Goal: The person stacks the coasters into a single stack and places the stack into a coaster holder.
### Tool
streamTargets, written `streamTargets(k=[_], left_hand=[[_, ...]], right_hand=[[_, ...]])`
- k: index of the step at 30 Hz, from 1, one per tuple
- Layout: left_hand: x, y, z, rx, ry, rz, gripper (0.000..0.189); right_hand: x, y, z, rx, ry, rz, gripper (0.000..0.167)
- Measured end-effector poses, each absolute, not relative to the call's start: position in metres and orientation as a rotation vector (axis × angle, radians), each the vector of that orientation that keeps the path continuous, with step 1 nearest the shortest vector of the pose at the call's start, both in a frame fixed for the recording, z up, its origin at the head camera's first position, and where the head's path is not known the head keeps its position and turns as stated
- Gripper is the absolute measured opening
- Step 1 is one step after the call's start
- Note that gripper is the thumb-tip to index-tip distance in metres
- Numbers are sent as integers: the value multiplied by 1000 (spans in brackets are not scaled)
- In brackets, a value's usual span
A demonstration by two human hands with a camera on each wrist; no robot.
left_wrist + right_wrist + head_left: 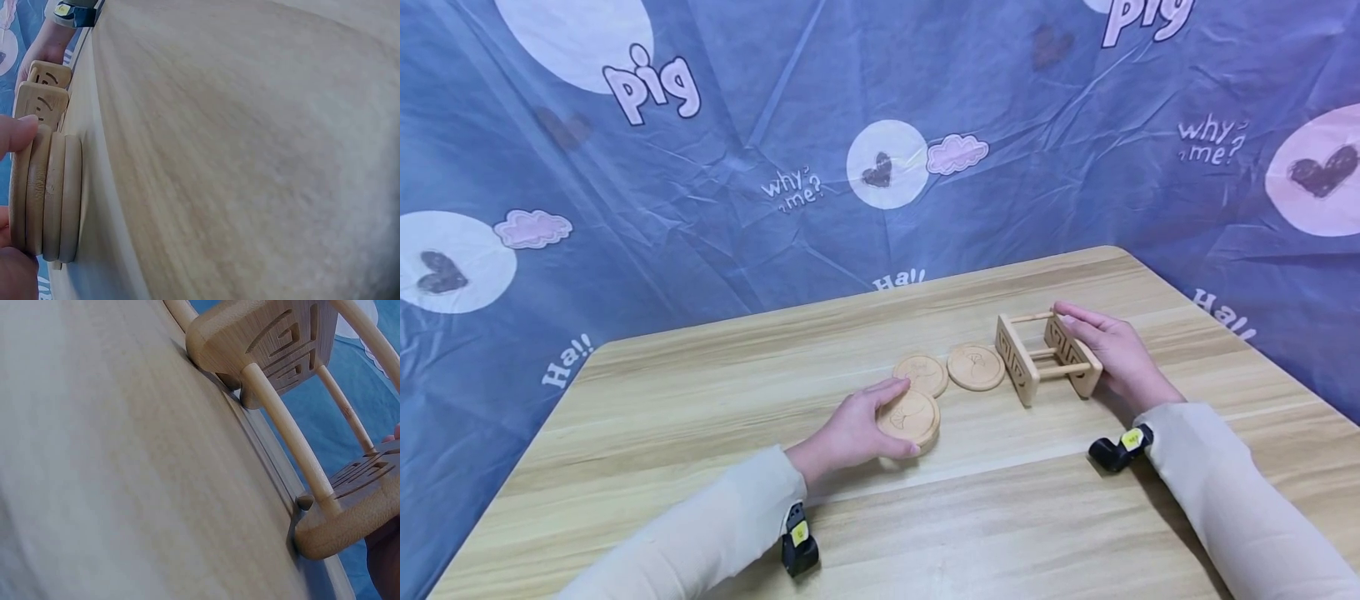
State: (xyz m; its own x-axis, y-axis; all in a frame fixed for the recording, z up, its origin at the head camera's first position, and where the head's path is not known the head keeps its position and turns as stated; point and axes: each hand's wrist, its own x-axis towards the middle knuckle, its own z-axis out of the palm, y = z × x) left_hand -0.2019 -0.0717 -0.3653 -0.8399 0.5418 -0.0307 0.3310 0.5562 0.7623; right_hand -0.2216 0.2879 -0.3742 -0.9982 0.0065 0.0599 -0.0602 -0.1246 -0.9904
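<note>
My left hand (857, 425) grips a stack of round wooden coasters (910, 417) by the rim, thumb on one side and fingers on the other. In the left wrist view the coasters (53, 194) show edge-on, several deep. Behind the stack lies another coaster (921, 372), partly covered by it. To its right, one more coaster (976, 367) lies flat, a leaf-like pattern carved on its face. My right hand (1108, 350) holds the right end panel of a wooden coaster holder (1017, 362), which stands on the table. Its fingers are partly hidden by the panel.
The wood-grain table (715, 400) carries everything and has rounded far corners. A blue patterned cloth (737, 192) hangs behind it. Black wrist cameras (800, 542) are strapped at both cuffs, near the tabletop.
</note>
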Motion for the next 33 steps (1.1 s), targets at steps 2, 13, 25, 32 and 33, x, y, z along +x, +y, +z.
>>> streamTargets(k=[2, 13, 25, 32, 33], left_hand=[[-202, -72, -366, 736, 2545, 1149, 95], [-205, -74, -367, 831, 2567, 1061, 99], [-238, -64, -334, 966, 2581, 1023, 81], [-268, -59, -338, 814, 2489, 1160, 62], [-272, -58, -340, 797, 2484, 1161, 62]], right_hand=[[-222, 287, -374, 68, -2042, 2334, 41], [-222, 288, -375, 65, -2039, 2332, 36], [-223, 288, -373, -2, -2137, 2257, 62], [-223, 289, -373, -17, -2125, 2274, 62], [-222, 289, -372, -11, -2116, 2279, 61]])
